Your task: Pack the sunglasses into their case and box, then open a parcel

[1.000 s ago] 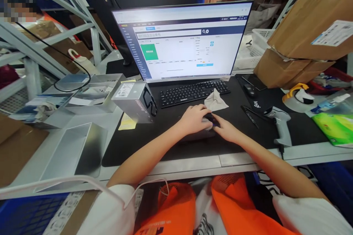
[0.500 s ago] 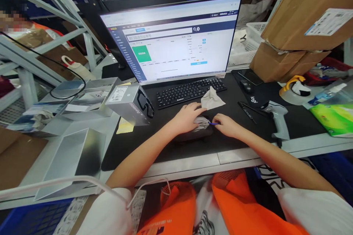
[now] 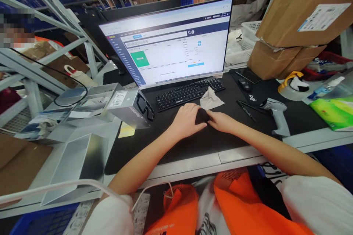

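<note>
A small dark rounded case [image 3: 202, 116] lies between my hands on the black desk mat, mostly covered by them. My left hand [image 3: 186, 121] curls over its left side, thumb along the near edge. My right hand [image 3: 220, 121] grips its right end with the fingertips. Just beyond them a crumpled pale cloth [image 3: 211, 99] rests against the black keyboard [image 3: 184, 93]. To the left stands a grey product box [image 3: 131, 108] with a black looped shape on its face, beside a yellow paper slip [image 3: 127, 130].
A large monitor [image 3: 176, 44] stands behind the keyboard. On the right are a black pen [image 3: 246, 111], a barcode scanner [image 3: 278, 115], a mouse [image 3: 244, 85], a tape dispenser [image 3: 293, 87] and stacked cartons [image 3: 306, 11]. An open silver box [image 3: 79, 161] sits left. Another person is at far left.
The grey crumpled material and blue strip seen between my hands are no longer visible; a dark rounded surface shows there now. My right hand has moved left, close against my left.
</note>
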`<state>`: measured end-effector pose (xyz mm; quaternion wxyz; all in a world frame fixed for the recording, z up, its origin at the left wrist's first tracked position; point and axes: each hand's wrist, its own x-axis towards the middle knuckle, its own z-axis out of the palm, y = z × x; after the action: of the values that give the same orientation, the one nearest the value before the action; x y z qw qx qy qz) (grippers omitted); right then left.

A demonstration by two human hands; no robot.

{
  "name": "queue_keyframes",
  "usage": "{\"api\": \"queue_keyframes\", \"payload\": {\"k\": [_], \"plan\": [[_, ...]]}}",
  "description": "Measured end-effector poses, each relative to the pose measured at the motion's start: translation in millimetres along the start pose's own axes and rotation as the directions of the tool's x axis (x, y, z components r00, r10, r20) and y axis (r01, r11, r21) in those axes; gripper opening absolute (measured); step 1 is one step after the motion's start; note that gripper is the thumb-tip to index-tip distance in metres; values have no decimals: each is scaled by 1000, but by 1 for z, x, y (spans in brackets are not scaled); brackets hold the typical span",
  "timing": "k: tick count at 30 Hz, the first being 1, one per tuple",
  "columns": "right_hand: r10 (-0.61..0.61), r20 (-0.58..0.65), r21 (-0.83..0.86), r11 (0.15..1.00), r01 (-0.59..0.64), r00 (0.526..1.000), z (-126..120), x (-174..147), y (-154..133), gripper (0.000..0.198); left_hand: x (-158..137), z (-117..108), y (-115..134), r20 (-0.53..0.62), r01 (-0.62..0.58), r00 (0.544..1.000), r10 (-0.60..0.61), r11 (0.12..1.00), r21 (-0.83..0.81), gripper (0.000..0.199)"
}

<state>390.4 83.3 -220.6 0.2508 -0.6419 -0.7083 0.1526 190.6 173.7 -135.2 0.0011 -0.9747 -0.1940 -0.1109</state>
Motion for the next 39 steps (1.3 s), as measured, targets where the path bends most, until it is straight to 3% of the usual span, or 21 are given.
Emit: {"api": "queue_keyframes", "payload": {"k": [3, 5, 7, 9, 12, 18, 22, 24, 28, 32, 35, 39], "plan": [[-38, -60, 71, 997, 43, 997, 4, 0, 3, 39, 6, -6, -6, -22, 117, 993, -116, 991, 70, 58], [-21, -85, 105, 994, 30, 996, 6, -1, 6, 38, 6, -11, -10, 34, 84, 996, -86, 994, 73, 46], [-11, -80, 120, 993, 20, 997, 9, -3, 8, 36, 4, -14, -14, 137, -63, 989, 64, 998, -7, 33], [-61, -75, 100, 993, 68, 995, 10, -4, 10, 32, 1, -14, -15, 217, -228, 944, 250, 966, -120, 22], [-178, -99, 22, 983, 181, 979, 12, -6, 15, 25, -3, -9, -13, 251, -333, 891, 379, 920, -205, 16], [-222, -112, -25, 975, 220, 969, 18, -6, 19, 38, -13, 3, -9, 176, -351, 915, 363, 932, -93, 28], [-206, -2, -213, 956, 201, 979, 11, -2, 11, 43, -17, 4, -9, 187, -351, 916, 354, 935, -53, 33], [-186, 71, -229, 953, 198, 980, 5, 1, 6, 39, -18, 5, -7, 195, -349, 915, 353, 935, -56, 33], [-160, 152, -176, 967, 186, 975, -4, 8, -1, 24, -22, 9, -1, 188, -304, 934, 302, 952, -18, 40], [-151, 78, -102, 982, 158, 985, -12, 6, -1, 17, -22, 13, 4, 195, -279, 943, 269, 960, 27, 46], [-107, -27, 103, 989, 109, 994, -27, -3, 3, 19, -19, 13, 8, 207, -269, 945, 254, 962, 49, 47], [36, 82, 444, 893, -69, 996, -63, -20, 5, 27, -15, 14, 12, 204, -259, 949, 241, 964, 67, 46]]}}
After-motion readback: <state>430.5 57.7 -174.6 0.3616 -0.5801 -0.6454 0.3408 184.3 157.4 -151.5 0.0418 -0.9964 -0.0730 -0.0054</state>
